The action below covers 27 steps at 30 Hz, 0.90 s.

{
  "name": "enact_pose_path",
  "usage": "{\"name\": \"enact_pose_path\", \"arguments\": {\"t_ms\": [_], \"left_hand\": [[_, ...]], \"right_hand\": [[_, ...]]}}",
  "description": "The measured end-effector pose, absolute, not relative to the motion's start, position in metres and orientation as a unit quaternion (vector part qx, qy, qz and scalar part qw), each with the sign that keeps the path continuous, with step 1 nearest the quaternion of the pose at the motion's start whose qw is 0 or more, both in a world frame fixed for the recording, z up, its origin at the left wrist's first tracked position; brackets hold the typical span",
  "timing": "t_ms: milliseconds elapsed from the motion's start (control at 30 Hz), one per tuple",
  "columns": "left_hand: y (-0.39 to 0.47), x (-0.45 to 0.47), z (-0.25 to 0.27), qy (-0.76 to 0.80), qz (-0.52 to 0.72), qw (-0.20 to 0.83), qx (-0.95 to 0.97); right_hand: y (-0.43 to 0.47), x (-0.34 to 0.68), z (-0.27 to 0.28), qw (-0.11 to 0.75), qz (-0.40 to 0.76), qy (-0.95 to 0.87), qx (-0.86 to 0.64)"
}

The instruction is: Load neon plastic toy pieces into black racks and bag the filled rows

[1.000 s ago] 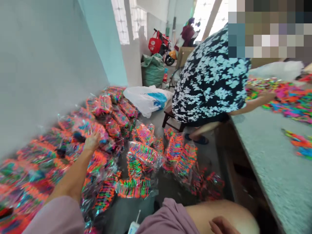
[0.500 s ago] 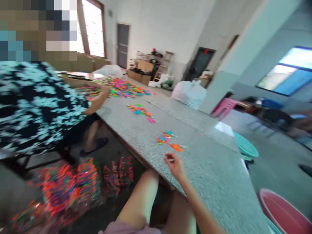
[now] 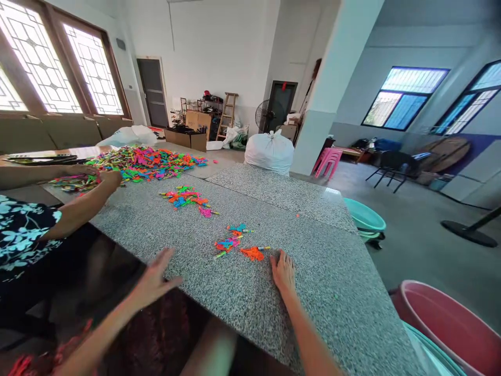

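Observation:
My left hand [image 3: 154, 282] hovers at the near edge of the granite-topped table [image 3: 219, 292], thumb and fingers spread, holding nothing. On the tabletop my right hand [image 3: 284, 269] lies palm down, fingers stretched out and empty. Just left of its fingertips is an orange plastic piece [image 3: 252, 254] with a thin striped stick end. Beside that sits a small cluster of blue, pink and orange pieces [image 3: 228, 243]. Farther off lies a larger group of similar bright pieces [image 3: 186, 199]. Their exact kind is too small to make out.
A big heap of the same colourful pieces [image 3: 144, 162] covers the far left, where a co-worker's hands [image 3: 109, 180] are among them. A tied white sack [image 3: 269, 151] stands at the back. Right of the table are a teal basin [image 3: 366, 214] and a red tub [image 3: 446, 318].
My left hand has come into view, spread open. My right hand, curled before, now lies flat near the orange piece. The view has levelled, and the co-worker sits farther left in it.

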State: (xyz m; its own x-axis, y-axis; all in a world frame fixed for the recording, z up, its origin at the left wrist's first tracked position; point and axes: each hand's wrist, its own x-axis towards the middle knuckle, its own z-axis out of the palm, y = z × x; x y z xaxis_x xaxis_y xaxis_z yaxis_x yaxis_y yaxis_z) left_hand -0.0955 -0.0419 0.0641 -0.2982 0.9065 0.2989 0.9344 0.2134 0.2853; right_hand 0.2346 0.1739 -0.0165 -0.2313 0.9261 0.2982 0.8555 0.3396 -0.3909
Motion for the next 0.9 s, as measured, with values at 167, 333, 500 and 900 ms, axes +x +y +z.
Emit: {"name": "enact_pose_path", "arguments": {"t_ms": [167,333,500,900], "left_hand": [[0.115,-0.063,0.048,-0.719,-0.142,-0.060,-0.678],[0.170,-0.023,0.029,-0.643,-0.121,-0.116,-0.747],[0.158,-0.040,0.023,-0.684,-0.165,-0.080,-0.706],[0.153,-0.133,-0.011,-0.900,-0.166,0.026,-0.403]], "right_hand": [[0.180,0.237,-0.028,0.294,0.062,-0.765,-0.570],[0.181,0.240,-0.042,0.317,0.032,-0.765,-0.559],[0.182,0.248,-0.054,0.344,0.089,-0.756,-0.550],[0.114,0.123,0.017,0.530,0.137,-0.762,-0.345]]}}
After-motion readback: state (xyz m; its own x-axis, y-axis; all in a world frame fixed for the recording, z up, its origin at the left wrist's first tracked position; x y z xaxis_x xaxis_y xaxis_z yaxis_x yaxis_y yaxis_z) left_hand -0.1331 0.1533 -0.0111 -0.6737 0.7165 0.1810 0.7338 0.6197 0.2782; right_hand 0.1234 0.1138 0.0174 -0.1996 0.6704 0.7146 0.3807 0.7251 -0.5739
